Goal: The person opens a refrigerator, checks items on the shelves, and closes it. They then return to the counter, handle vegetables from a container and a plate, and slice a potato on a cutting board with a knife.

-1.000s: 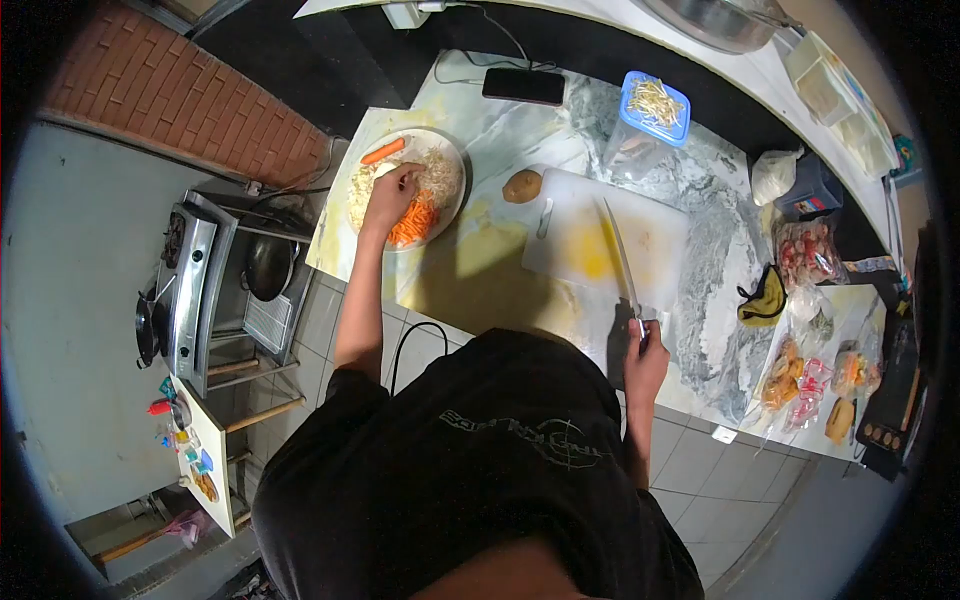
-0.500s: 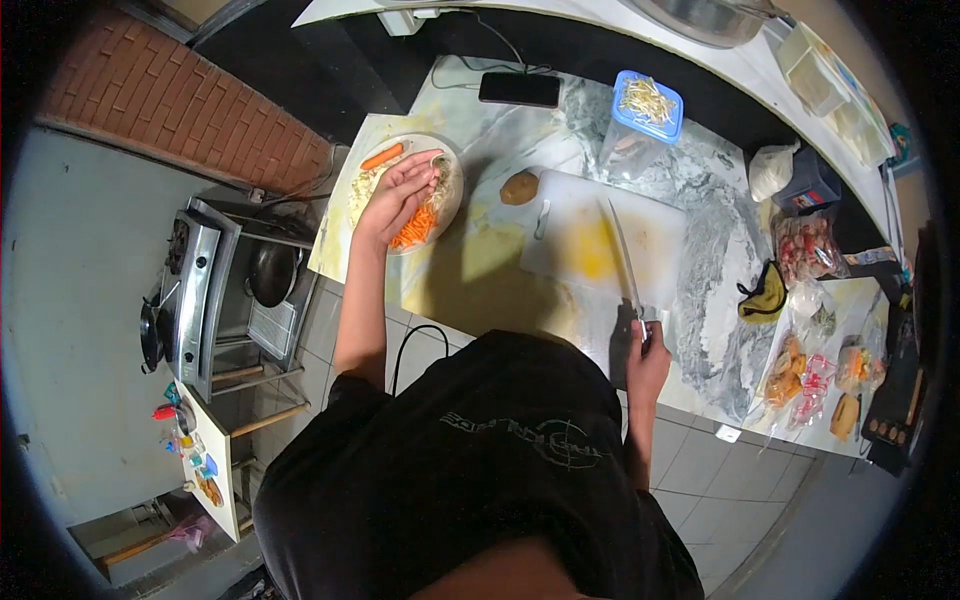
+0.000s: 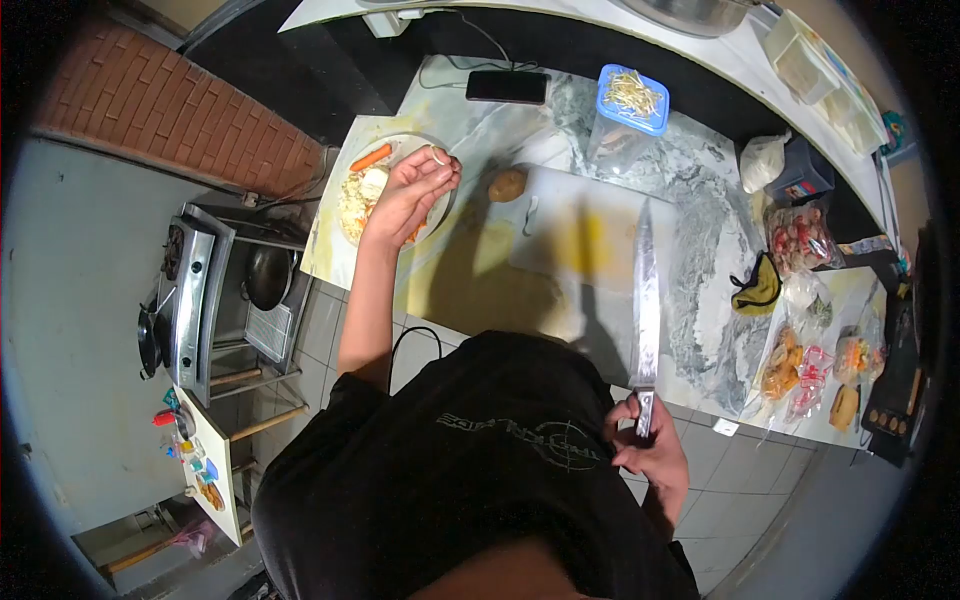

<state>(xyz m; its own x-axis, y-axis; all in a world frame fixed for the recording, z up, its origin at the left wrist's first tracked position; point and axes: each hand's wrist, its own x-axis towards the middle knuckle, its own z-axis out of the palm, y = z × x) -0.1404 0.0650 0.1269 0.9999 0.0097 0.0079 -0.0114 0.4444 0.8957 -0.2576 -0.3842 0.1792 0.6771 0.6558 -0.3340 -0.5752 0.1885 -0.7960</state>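
Note:
My left hand (image 3: 412,195) hovers over the round plate (image 3: 449,205) with its fingers pressed together; a thin pale strand shows at the fingertips, too small to name. On that plate lie a whole carrot (image 3: 372,157), pale shredded vegetable (image 3: 354,205) and orange carrot strips, mostly hidden by the hand. My right hand (image 3: 655,450) grips the handle of a long knife (image 3: 647,300) near the table's front edge, blade pointing away from me. Beyond the knife lies a white cutting board (image 3: 560,225) with a yellow stain. A brown potato (image 3: 507,185) rests at the board's left corner.
A clear container with a blue lid (image 3: 660,124) bears bean sprouts (image 3: 630,94). A phone (image 3: 506,87) lies at the back. Right of the board are a dark-and-yellow cloth (image 3: 757,286) and bagged foods (image 3: 782,365). A stove (image 3: 195,290) stands at left.
My right hand has drawn the knife back toward my body and turned it so the broad blade shows. My left hand has shifted slightly right over the plate, fingers still together.

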